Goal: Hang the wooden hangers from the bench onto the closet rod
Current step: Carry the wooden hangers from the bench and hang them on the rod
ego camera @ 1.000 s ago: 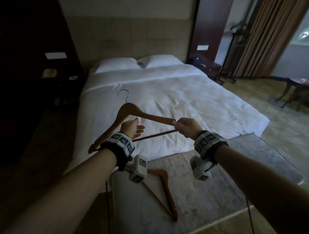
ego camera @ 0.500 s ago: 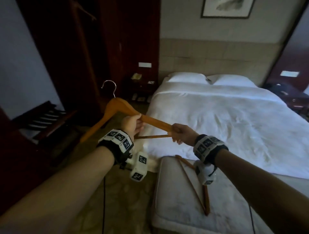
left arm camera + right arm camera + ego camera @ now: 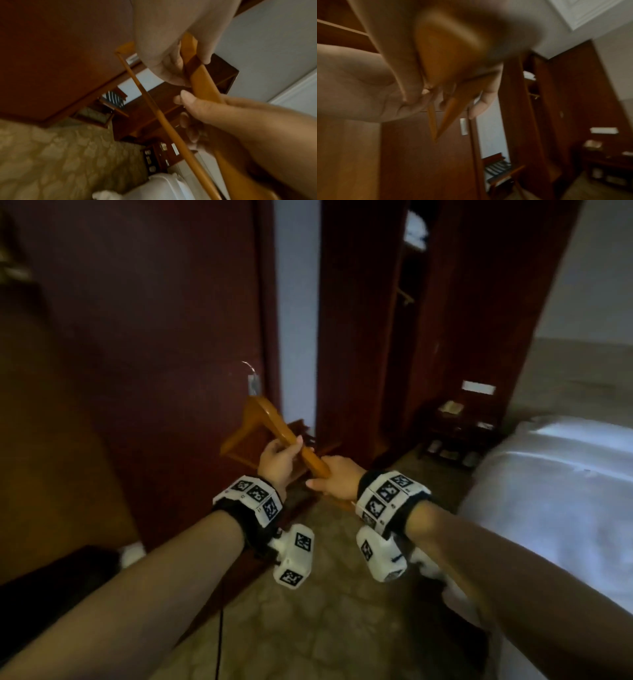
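Note:
A wooden hanger (image 3: pixel 265 417) with a metal hook (image 3: pixel 249 369) is held in the air in front of a dark red door. My left hand (image 3: pixel 279 455) grips its sloping arm near the middle. My right hand (image 3: pixel 337 479) grips the lower end of the same arm. In the left wrist view my fingers curl round the hanger arm (image 3: pixel 203 81), and the thin bottom bar (image 3: pixel 154 104) runs below them. The right wrist view shows the hanger end (image 3: pixel 447 47), blurred, inside my fist. The open closet (image 3: pixel 416 337) stands beyond, dark inside; I cannot make out its rod.
A white bed (image 3: pixel 565 491) fills the right side. A dark nightstand (image 3: pixel 459 436) sits by the bed's head. A slatted luggage rack (image 3: pixel 498 167) stands low between the door and the closet. Patterned carpet (image 3: pixel 325 628) lies underfoot.
The view has swung left from the bed and bench to the door and closet. Both hands carried the hanger along; the bench and its other hanger have left the view.

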A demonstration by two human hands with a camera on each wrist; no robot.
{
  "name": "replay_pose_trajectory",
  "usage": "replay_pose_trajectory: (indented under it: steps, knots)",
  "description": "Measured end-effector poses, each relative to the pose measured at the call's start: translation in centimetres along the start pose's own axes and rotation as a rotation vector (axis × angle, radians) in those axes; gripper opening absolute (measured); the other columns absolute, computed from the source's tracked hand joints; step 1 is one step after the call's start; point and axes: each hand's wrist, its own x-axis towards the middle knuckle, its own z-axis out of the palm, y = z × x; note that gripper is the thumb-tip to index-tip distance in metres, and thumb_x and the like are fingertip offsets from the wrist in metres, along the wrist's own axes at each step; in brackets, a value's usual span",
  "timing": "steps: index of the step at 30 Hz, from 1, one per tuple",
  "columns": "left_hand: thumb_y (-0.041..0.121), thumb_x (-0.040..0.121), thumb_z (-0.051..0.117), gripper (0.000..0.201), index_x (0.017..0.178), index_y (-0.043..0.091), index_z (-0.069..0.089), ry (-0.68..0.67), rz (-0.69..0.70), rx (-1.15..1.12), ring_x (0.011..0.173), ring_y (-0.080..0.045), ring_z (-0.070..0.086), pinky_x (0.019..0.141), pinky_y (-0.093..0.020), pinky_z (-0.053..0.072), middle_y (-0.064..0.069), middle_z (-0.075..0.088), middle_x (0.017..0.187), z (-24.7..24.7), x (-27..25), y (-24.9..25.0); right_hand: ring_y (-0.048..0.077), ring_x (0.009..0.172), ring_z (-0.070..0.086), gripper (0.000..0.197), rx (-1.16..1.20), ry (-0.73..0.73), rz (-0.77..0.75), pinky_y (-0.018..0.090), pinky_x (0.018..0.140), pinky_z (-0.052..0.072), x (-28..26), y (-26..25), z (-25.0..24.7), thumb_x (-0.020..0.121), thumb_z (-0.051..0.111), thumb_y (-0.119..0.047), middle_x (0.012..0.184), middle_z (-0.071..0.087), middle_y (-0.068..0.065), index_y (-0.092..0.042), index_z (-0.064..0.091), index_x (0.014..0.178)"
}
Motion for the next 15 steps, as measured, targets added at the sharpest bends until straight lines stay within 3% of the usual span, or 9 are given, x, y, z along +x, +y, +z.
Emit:
replay_pose_trajectory:
  steps: [2,4,7,9,11,15]
  knots:
    - [0.023,0.094,0.054,0.015,0.082,0.015,0.053,0.073,0.013,0.038,0.089,-0.023,0.064,0.063,-0.028,0.054,-0.011,0.062,0.093,-6.5,0.2,2.9,0.013,0.060,0.051,0.019,0.115,-0.031,-0.044,0.028,0.062,0.044,2.5,-5.5,3.2,0.091,0.059,-0.024,0.068,0.052,-0.003,-0.020,0.047,0.076]
    - [0.030,0.095,0.051,0.025,0.078,0.011,0.051,0.149,0.011,0.119,0.083,-0.021,0.064,0.054,-0.023,0.052,-0.009,0.061,0.086,-12.6,0.0,5.6,0.012,0.053,0.049,0.017,0.179,-0.061,-0.070,0.026,0.059,0.042,4.6,-10.3,6.4,0.090,0.059,-0.023,0.062,0.051,-0.003,-0.017,0.049,0.078]
    - [0.045,0.093,0.049,0.043,0.103,0.003,0.055,0.197,0.017,0.175,0.092,-0.022,0.066,0.068,-0.028,0.055,-0.013,0.067,0.102,-21.3,-0.4,9.1,0.015,0.053,0.049,0.015,0.246,-0.131,-0.123,0.029,0.062,0.043,7.6,-17.3,10.8,0.089,0.060,-0.023,0.059,0.051,0.000,-0.015,0.053,0.079]
    - [0.050,0.094,0.045,0.052,0.119,0.005,0.054,0.262,0.044,0.177,0.094,-0.023,0.066,0.073,-0.032,0.055,-0.013,0.066,0.107,-26.4,-0.8,11.2,0.012,0.052,0.049,0.019,0.274,-0.157,-0.180,0.025,0.057,0.043,9.5,-21.7,13.2,0.089,0.061,-0.023,0.059,0.052,-0.002,-0.018,0.053,0.073]
    - [0.048,0.095,0.043,0.047,0.123,0.011,0.051,0.351,0.090,0.177,0.086,-0.022,0.066,0.074,-0.034,0.055,-0.010,0.066,0.098,-30.8,-1.3,13.3,0.010,0.051,0.049,0.021,0.292,-0.177,-0.228,0.020,0.050,0.040,11.4,-25.8,15.2,0.089,0.061,-0.022,0.060,0.052,-0.003,-0.020,0.052,0.070]
    - [0.041,0.097,0.044,0.029,0.114,0.018,0.043,0.497,0.157,0.124,0.070,-0.020,0.060,0.066,-0.033,0.047,-0.009,0.066,0.086,-38.7,-1.8,16.9,0.014,0.049,0.048,0.024,0.336,-0.194,-0.261,0.025,0.052,0.042,16.2,-32.4,18.3,0.089,0.060,-0.022,0.059,0.051,0.000,-0.017,0.051,0.068]
